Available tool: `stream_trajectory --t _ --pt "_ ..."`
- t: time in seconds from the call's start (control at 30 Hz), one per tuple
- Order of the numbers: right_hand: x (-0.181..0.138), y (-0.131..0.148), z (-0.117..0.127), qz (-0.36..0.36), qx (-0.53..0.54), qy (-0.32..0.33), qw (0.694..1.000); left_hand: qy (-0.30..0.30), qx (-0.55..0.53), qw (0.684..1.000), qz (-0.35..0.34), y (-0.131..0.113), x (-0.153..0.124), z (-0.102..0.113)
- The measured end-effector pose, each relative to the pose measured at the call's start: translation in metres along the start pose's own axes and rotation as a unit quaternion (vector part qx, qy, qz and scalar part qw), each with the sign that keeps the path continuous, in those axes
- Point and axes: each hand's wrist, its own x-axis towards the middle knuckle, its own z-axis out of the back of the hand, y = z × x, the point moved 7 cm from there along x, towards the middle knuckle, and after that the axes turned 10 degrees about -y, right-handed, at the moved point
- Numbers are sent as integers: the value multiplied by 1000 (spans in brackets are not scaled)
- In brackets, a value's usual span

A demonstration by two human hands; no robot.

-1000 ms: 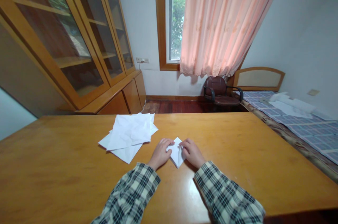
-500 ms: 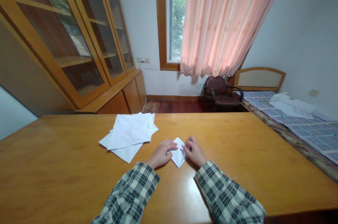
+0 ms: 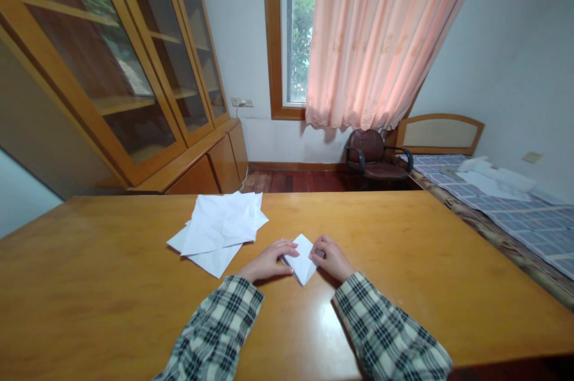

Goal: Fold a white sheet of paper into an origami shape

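Note:
A small white folded paper [image 3: 302, 259], diamond-shaped with crease lines, lies on the wooden table between my hands. My left hand [image 3: 271, 259] is at its left side, fingertips resting on the upper left part and thumb at the lower left edge. At the right corner, my right hand [image 3: 330, 256] has its fingers curled and pinched on the paper. Part of both side corners is hidden under the fingers. To the left of my left hand lies a loose pile of creased white paper sheets [image 3: 220, 225].
The wooden table [image 3: 403, 249] extends wide on both sides. Beyond it stand a glass-door cabinet [image 3: 156, 58] at left, a brown armchair [image 3: 376, 154] and a pink curtain [image 3: 381, 40]. A bed [image 3: 506, 195] with a checked sheet is at the right.
My left hand has slid slightly left and its thumb has moved down along the paper's lower left edge. The right hand stays at the right corner, almost unmoved.

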Motion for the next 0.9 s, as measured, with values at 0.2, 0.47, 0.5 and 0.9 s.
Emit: stream_trajectory --t 0.2,0.47,0.5,0.9 --pt "0 -2 0 -4 2 4 1000 -1 -9 1000 -2 4 1 -1" --pt "0 -1 0 -1 10 3 1000 5 -11 1000 -6 7 2 -2" --pt "0 -1 0 -1 11 3 1000 5 -11 1000 -5 7 1 -2" --pt "-1 1 2 -9 7 7 1000 3 -10 1000 -4 5 1 -1"
